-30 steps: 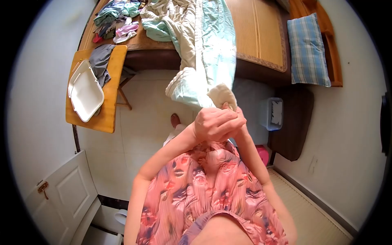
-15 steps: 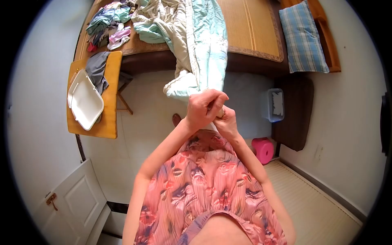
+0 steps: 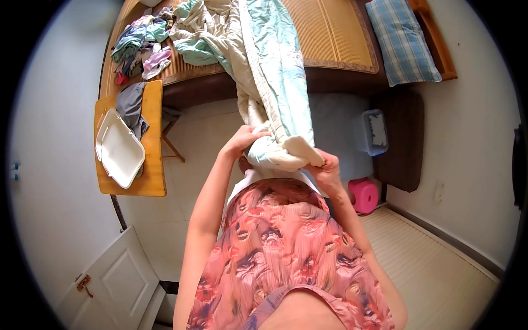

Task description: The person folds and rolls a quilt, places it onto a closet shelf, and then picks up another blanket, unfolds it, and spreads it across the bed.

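A quilt point(image 3: 278, 71), pale mint green on one face and cream on the other, stretches from the bed down to my waist. My left hand point(image 3: 242, 140) grips its left side near the bunched end, fingers curled into the fabric. At the right corner my right hand point(image 3: 325, 168) is closed on the edge, where a cream flap is folded over. Between both hands the near end hangs rolled and bunched. The rest of the quilt lies rumpled on the bed mat point(image 3: 330, 36).
Piled clothes point(image 3: 140, 44) lie on the bed's left. A wooden folding table point(image 3: 151, 170) holds a white basket point(image 3: 122, 151) and grey cloth point(image 3: 131, 107). To the right are a plaid pillow point(image 3: 404, 41), a clear plastic bin point(image 3: 375, 132) and a pink stool point(image 3: 363, 195).
My hands were together in front, gripping the quilt's end. Now they are apart, left hand to the left and right hand to the right, with the end spread wider and lower.
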`<state>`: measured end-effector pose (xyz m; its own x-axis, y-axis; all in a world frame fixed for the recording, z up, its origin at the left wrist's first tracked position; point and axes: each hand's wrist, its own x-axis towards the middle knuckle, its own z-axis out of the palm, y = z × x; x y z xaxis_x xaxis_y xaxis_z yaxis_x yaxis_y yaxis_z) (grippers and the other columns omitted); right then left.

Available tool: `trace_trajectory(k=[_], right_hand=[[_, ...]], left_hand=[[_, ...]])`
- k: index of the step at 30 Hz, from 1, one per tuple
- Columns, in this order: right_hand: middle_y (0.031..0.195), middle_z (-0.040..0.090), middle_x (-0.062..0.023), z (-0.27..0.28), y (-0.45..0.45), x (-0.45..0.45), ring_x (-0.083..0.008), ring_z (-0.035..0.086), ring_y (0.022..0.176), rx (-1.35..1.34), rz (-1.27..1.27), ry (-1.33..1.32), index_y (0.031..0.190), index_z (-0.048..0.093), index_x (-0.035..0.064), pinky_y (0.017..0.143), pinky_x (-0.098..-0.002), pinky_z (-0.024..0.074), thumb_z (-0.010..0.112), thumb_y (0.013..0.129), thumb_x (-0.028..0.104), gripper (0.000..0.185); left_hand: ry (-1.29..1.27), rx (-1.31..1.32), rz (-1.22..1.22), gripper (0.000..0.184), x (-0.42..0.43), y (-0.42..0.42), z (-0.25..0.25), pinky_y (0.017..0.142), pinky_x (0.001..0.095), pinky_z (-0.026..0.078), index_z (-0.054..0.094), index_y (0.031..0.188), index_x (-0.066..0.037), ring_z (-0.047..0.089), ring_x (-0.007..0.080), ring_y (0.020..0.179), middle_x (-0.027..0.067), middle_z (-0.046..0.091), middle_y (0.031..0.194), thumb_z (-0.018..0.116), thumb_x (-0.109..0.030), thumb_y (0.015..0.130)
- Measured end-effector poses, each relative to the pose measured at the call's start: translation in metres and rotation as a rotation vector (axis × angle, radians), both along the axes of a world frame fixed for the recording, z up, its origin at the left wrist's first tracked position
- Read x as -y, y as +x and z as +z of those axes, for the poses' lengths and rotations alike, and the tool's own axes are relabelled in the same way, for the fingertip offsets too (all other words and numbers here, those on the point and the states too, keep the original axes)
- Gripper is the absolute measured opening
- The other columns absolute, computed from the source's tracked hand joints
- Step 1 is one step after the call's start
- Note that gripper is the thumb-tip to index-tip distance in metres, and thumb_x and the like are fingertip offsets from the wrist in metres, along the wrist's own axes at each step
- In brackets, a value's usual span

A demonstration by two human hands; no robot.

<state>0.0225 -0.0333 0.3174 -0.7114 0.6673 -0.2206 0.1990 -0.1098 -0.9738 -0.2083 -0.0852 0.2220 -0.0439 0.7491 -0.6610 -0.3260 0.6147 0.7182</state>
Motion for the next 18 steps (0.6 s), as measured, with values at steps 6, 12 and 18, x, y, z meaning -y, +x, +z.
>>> trace_trajectory(k=[6, 12, 18], right_hand=[[0.095, 0.062, 0.0003, -0.031, 0.041, -0.051, -0.0078, 0.054, 0.089, 0.13, 0.015, -0.09, 0.108, 0.061, -0.0011, 0.081, -0.0236, 0.0445, 0.056, 0.085, 0.002, 0.024], [0.091, 0.064, -0.003, 0.017, -0.001, -0.068, -0.0107, 0.059, 0.085, -0.448, -0.759, -0.475, 0.1, 0.061, -0.0008, 0.078, -0.0267, 0.047, 0.057, 0.089, 0.021, 0.024], [0.09, 0.063, 0.0004, -0.002, -0.024, -0.03, -0.0051, 0.055, 0.081, -0.328, 0.056, -0.243, 0.105, 0.062, 0.0005, 0.073, -0.0212, 0.0458, 0.057, 0.088, 0.012, 0.021]], left_hand=[[0.52, 0.256, 0.374, 0.027, 0.034, -0.02, 0.068, 0.073, 0.0237, 0.049, 0.059, 0.109, -0.001, 0.06, 0.0081, 0.083, 0.0017, 0.064, 0.096, 0.061, -0.012, 0.085], [0.51, -0.135, -0.013, 0.02, 0.038, 0.012, 0.079, 0.067, 0.0202, 0.045, 0.063, 0.098, 0.0, 0.052, 0.0033, 0.075, -0.0041, 0.061, 0.083, 0.064, -0.003, 0.078], [0.763, -0.692, -0.09, 0.025, 0.025, 0.031, 0.111, 0.073, 0.026, 0.046, 0.065, 0.088, -0.002, 0.056, 0.015, 0.084, 0.0047, 0.064, 0.084, 0.071, 0.004, 0.064]])
